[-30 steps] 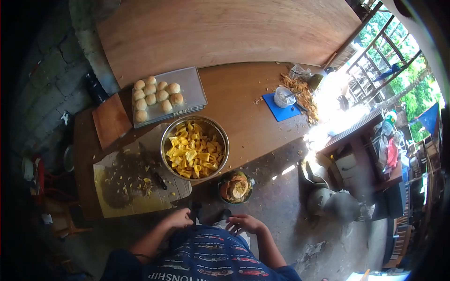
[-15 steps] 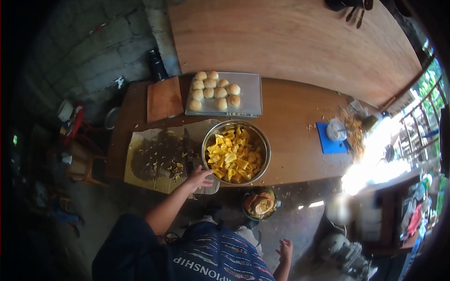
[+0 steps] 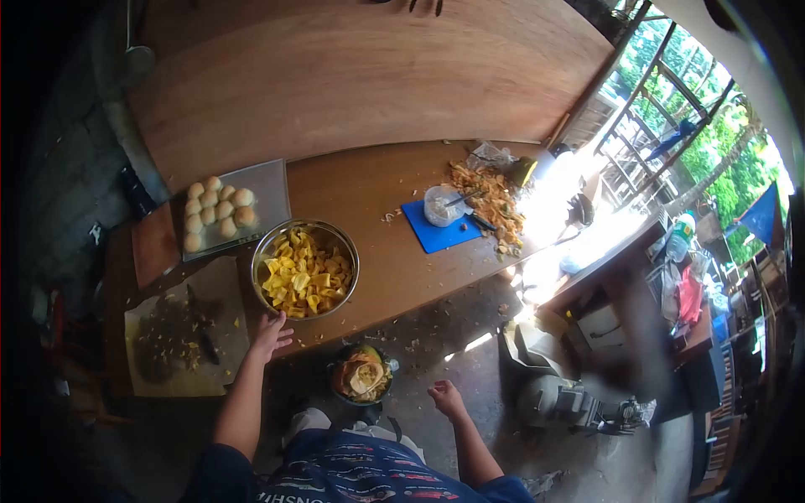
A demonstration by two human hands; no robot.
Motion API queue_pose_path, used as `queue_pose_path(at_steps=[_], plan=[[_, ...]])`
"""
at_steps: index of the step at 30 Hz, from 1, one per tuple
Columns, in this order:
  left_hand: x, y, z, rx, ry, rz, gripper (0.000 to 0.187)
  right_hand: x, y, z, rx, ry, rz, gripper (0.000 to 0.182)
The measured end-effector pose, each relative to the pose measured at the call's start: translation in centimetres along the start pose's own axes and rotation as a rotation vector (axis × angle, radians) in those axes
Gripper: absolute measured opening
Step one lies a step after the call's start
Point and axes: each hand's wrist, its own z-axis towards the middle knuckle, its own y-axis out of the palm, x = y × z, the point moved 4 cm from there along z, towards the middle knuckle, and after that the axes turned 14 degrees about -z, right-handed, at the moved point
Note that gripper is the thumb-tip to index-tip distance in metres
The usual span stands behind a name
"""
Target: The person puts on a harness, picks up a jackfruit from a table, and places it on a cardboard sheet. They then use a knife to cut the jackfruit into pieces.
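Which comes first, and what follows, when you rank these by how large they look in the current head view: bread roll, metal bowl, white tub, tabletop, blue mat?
1. Tabletop
2. Metal bowl
3. Blue mat
4. White tub
5. Bread roll

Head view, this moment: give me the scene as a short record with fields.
Left hand: hand open at the near rim of the metal bowl; contact unclear
Right hand: hand empty, above the floor
Bowl contents: yellow pieces
Left of bowl: stained cardboard
Behind, to the left: tray bearing round buns
Right of bowl: tub on a blue board; orange scraps beyond
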Motion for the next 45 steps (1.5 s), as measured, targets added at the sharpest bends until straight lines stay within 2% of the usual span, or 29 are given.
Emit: queue_pose_path(at_steps=[4,5,6,7,11,12,15,17,19,21,23,27,29,31,34,35,37,38,40,41,43,45], plan=[[0.9,4.0,-2.4,-0.128,-0.088,0.226,0.07,8.4,1.0,1.1,0.027,0.067,0.076,0.049],[0.5,3.7,-3.2,-0.13,-0.136,0.243,0.066,9.1,1.1,-0.5,0.044,0.154,0.219,0.048],[-1.1,2.3,-2.8,-0.194,-0.091,0.233,0.063,8.2,0.4,-2.5,-0.065,0.293,0.247,0.049],[-2.4,0.6,-2.4,-0.256,-0.047,0.228,0.06,8.8,1.0,-3.8,-0.026,0.331,0.243,0.047],[-3.2,-4.6,-5.8,-0.275,0.011,0.369,0.04,13.6,4.9,-6.4,-0.168,0.524,0.275,0.046],[-2.2,-5.7,-7.4,-0.215,0.032,0.473,0.041,13.4,5.8,-6.7,-0.184,0.51,0.255,0.046],[-1.8,-10.8,-9.0,-0.038,0.02,0.415,0.043,13.2,7.5,-6.1,-0.177,0.512,0.207,0.042],[-2.2,-14.9,-8.8,0.004,0.004,0.369,0.043,12.1,8.1,-3.1,-0.193,0.107,0.141,0.041],[-2.0,-18.3,-8.6,0.029,0.071,0.253,0.04,8.0,7.7,-1.1,-0.215,0.123,0.084,0.042],[-1.0,-21.9,-8.5,0.103,0.053,0.274,0.04,1.3,7.8,0.1,-0.138,0.367,0.272,0.042],[0.6,-25.5,-7.8,0.267,0.267,0.616,0.04,-5.4,9.1,1.7,-0.116,0.27,0.228,0.041],[3.9,-32.2,-7.2,0.493,0.298,0.637,0.037,-25.1,13.7,1.3,-0.194,-0.098,0.111,0.037],[3.1,-38.2,-5.9,0.581,0.449,0.66,0.034,-31.7,18.6,2.7,-0.159,-0.471,-0.161,0.035],[3.7,-43.4,-6.6,0.741,0.475,0.694,0.039,-41.5,22.4,-0.3,-0.2,-0.545,-0.307,0.034],[5.2,-49.1,-9.8,0.952,0.511,0.901,0.061,-47.9,30.4,-0.2,-0.305,-0.742,-0.413,0.035],[4.4,-51.6,-10.3,0.942,0.494,0.901,0.061,-50.0,32.1,-0.4,-0.357,-0.785,-0.46,0.036],[2.3,-57.7,-13.0,1.29,0.44,1.101,0.075,-54.3,36.4,-1.3,-0.369,-0.819,-0.556,0.036],[2.5,-58.2,-13.7,1.287,0.425,1.107,0.075,-55.8,37.7,-2.1,-0.382,-0.811,-0.559,0.036],[0.6,-59.2,-14.4,1.168,0.029,-0.108,0.076,-57.9,40.5,-4.4,-0.457,-0.871,-0.709,0.043],[0.8,-58.6,-14.6,1.165,0.023,-0.109,0.076,-58.8,41.9,-5.2,-0.457,-0.866,-0.713,0.043],[-0.5,-56.5,-14.2,0.926,0.039,-0.63,0.069,-60.3,44.2,-6.3,-0.301,-0.803,-0.745,0.046],[-1.3,-55.5,-13.4,0.926,0.09,-0.619,0.069,-61.3,45.3,-6.0,-0.293,-0.714,-0.735,0.049]])
